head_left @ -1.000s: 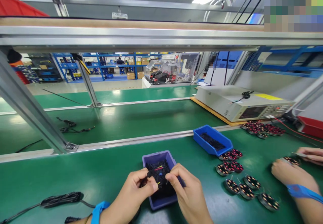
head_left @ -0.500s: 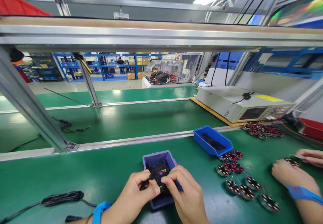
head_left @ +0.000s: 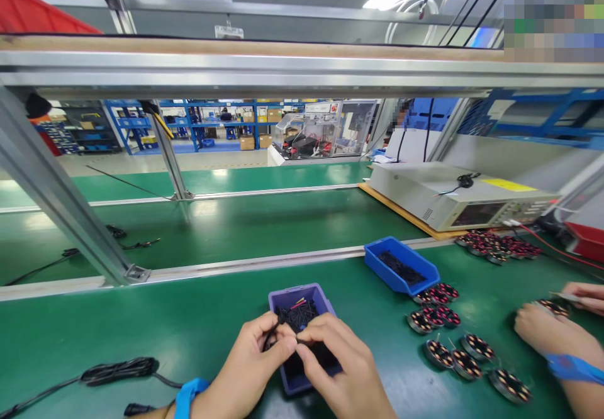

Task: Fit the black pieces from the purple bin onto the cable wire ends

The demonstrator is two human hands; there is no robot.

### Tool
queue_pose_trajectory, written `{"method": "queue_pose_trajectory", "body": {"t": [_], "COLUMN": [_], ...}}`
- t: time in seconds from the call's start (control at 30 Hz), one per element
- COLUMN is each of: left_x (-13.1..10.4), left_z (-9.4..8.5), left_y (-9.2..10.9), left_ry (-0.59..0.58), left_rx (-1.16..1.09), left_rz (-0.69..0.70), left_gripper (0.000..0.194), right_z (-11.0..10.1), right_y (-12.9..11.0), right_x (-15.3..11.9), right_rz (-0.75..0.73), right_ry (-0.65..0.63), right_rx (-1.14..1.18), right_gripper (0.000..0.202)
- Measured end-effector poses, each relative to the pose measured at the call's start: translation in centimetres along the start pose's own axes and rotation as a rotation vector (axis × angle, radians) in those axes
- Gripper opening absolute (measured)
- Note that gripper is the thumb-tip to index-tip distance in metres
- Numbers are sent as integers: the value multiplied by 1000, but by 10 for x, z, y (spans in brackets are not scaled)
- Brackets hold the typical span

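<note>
Above the purple bin [head_left: 302, 385], the black cable [head_left: 270, 336], likely light, flexible and best gripped near its end, is pinched between the fingertips of the left hand [head_left: 252, 362] and right hand [head_left: 348, 362].

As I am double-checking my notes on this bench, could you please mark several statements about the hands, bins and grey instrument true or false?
1. The left hand holds a black lead. True.
2. The blue bin stands left of the purple bin. False: it stands to the right.
3. The right hand is partly over the purple bin. True.
4. The grey instrument sits directly on the green bench. False: a wooden board lies under it.
5. A blue wristband is on the left wrist. True.
</note>
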State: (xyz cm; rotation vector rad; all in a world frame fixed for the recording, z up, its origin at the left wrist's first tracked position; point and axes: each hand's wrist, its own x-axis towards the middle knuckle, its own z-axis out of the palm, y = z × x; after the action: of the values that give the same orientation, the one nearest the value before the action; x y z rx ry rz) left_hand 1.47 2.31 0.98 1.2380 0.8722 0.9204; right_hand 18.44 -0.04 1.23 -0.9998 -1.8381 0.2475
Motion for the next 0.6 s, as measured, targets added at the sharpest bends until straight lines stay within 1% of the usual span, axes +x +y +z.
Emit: {"method": "queue_pose_trajectory", "body": {"t": [0.07,0.13,0.23,0.33,0.37,0.4,0.47,0.53,0.6], "left_x": [0,-1,-3,-3,-3,-2,1,6,13], "left_z": [0,1,4,5,4,3,0,-1,0], "left_y": [-4,-10,-15,-13,-10,-8,-2,6,14], "left_ry": [0,4,9,11,8,4,-17,-44,-84], "left_rx": [-70,-141,-196,-205,-202,-198,-188,-179,-155], "left_rz": [-66,-96,-53,-55,-62,-71,-93,-117,-139], "left_gripper": [45,46,45,44,44,43,45,51,56], "right_z": [2,4,2,-6,-8,-10,-8,1,14], "right_y": [0,-1,-4,0,3,8,19,29,37], "right_x": [-1,-2,-2,1,2,3,3,2,2], "right_rz": [47,109,150,163,172,171,133,67,22], "right_ry": [-28,-81,-150,-160,-154,-164,-227,-321,-365], "right_rx": [20,57,118,116,57,-52,-334,-545,-599], "right_gripper": [12,15,16,12,14,16,17,10,12]}}
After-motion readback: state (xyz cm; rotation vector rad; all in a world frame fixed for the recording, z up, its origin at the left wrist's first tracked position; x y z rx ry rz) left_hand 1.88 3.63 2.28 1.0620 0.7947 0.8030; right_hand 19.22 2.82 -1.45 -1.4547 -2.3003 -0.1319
